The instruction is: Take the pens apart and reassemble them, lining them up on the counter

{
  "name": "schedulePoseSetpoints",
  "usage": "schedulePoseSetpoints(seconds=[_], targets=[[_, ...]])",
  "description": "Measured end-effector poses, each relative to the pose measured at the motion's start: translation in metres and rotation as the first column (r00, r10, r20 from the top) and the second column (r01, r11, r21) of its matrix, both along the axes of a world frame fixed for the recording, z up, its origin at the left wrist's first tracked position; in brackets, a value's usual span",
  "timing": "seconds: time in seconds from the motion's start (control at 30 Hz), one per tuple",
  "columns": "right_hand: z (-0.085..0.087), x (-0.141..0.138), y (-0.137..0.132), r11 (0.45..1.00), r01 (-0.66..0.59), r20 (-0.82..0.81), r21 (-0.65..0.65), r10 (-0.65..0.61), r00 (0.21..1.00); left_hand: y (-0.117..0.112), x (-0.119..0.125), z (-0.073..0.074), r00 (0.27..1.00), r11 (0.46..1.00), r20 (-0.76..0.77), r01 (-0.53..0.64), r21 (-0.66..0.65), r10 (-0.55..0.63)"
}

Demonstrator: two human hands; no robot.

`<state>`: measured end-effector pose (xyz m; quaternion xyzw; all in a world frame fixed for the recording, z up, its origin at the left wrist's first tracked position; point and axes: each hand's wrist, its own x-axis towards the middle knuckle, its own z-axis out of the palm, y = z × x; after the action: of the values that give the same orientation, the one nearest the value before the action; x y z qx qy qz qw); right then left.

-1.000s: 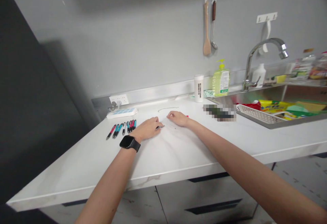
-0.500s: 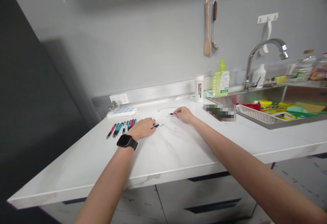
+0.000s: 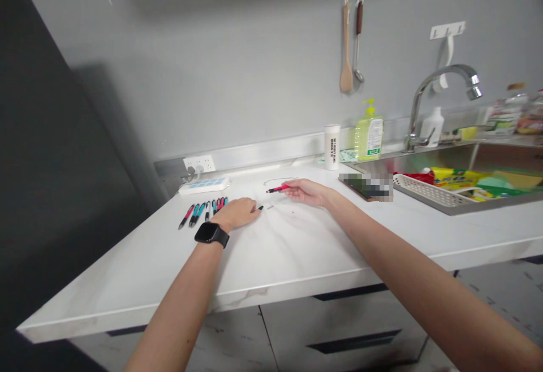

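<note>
My right hand [image 3: 306, 191] holds a red pen [image 3: 279, 189] with a black grip between thumb and fingers, just over the counter, its tip pointing left. On the counter [image 3: 288, 247], my left hand [image 3: 238, 212] is closed, palm down, with a black watch on the wrist. A short dark pen end [image 3: 260, 208] sticks out at its fingertips; the rest is hidden by the hand. Left of that hand, several pens [image 3: 195, 213] in red, blue and white lie side by side, partly covered by it. A small grey piece [image 3: 270, 207] lies between the hands.
A white power strip [image 3: 204, 185] lies behind the pens. Farther right stand a white canister [image 3: 332, 147] and a green soap bottle [image 3: 369, 134]. A partly blurred-out phone-like object [image 3: 360, 186] lies before the sink [image 3: 449, 207], where packets and a white rack sit.
My right hand has turned and raised the red pen slightly, so more of it shows, its tip now farther left. The left hand has stayed nearly in place, with less of the dark pen end showing.
</note>
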<state>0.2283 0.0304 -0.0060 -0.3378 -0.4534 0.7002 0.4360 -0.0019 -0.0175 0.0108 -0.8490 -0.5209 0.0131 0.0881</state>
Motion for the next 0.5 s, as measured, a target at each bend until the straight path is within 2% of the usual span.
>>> schedulePoseSetpoints(seconds=[0.13,0.5], targets=[[0.0012,-0.0008,-0.0031,0.998,-0.037,-0.009,0.054,0.037,0.999,0.0012,-0.0004,-0.0006,1.000,1.000,-0.001,0.017,-0.008,-0.017],[0.0003,0.0024,-0.0022,0.999,-0.035,0.044,0.025,0.034,0.998,0.0039,-0.0024,-0.0027,0.999,0.999,0.012,0.040,-0.004,-0.040]])
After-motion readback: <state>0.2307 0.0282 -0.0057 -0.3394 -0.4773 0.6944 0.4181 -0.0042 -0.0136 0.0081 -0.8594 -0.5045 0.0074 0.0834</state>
